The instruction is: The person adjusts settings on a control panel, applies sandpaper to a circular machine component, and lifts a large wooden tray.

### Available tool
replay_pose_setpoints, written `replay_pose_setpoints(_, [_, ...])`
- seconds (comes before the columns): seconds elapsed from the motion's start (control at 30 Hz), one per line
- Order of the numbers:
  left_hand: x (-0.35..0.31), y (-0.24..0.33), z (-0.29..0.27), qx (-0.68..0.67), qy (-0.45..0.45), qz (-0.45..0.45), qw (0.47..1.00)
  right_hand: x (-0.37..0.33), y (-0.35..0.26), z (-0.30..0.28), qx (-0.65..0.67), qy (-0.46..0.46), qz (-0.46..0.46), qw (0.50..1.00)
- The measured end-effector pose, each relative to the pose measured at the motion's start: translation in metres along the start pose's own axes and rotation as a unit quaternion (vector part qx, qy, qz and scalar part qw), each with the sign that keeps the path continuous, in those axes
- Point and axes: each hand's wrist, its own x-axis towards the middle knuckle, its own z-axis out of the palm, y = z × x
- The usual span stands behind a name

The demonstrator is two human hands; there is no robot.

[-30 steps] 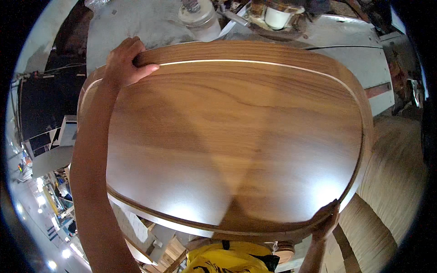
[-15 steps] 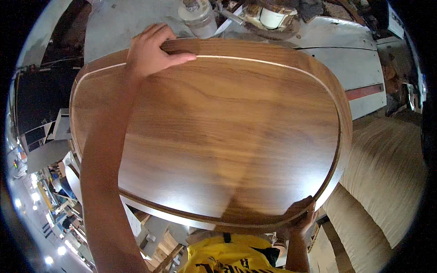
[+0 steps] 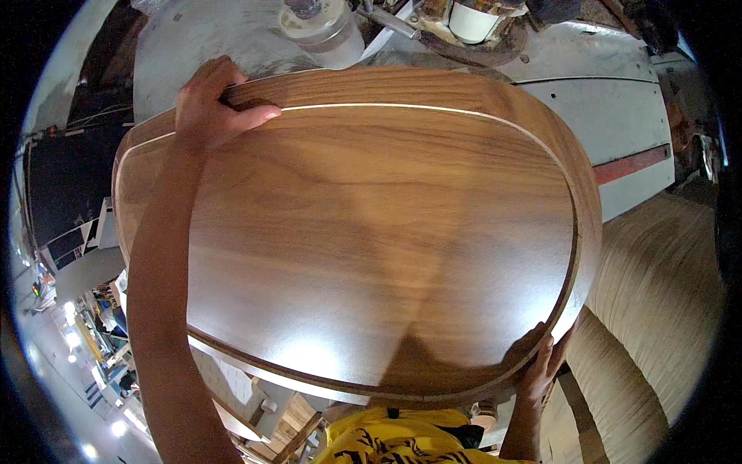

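A large wood-grain tabletop panel (image 3: 371, 224) with rounded ends fills the middle of the view. It has a wide band around its edge and a pale line just inside the far side. My left hand (image 3: 212, 108) grips the far left rim, its thumb lying along the pale line and its fingers over the outer edge. At the near right corner, my right hand (image 3: 543, 363) holds the rim from outside, with some fingers hidden behind the panel. Glossy light patches and shadows fall on the panel's near part.
Beyond the panel lies a grey metal machine table (image 3: 209, 35) with a clear cylindrical part (image 3: 321, 31) and a dusty round fixture (image 3: 471, 23). A red strip (image 3: 632, 164) crosses the table at right. Large tan fabric bags (image 3: 665, 286) bulge at the right.
My left hand has moved leftward along the far rim. My right hand has slid a little right and farther up the near right corner. The panel has shifted slightly against the machine table.
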Motion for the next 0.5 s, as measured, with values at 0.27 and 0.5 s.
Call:
replay_pose_setpoints(0.27, [-0.006,-0.015,-0.011,0.066,-0.051,-0.014,0.996,-0.002,0.005,0.013,0.016,-0.007,-0.002,1.0])
replay_pose_setpoints(0.5, [-0.007,-0.011,-0.017,0.1,-0.088,0.025,0.991,0.006,-0.031,0.044,-0.011,-0.015,-0.036,0.999])
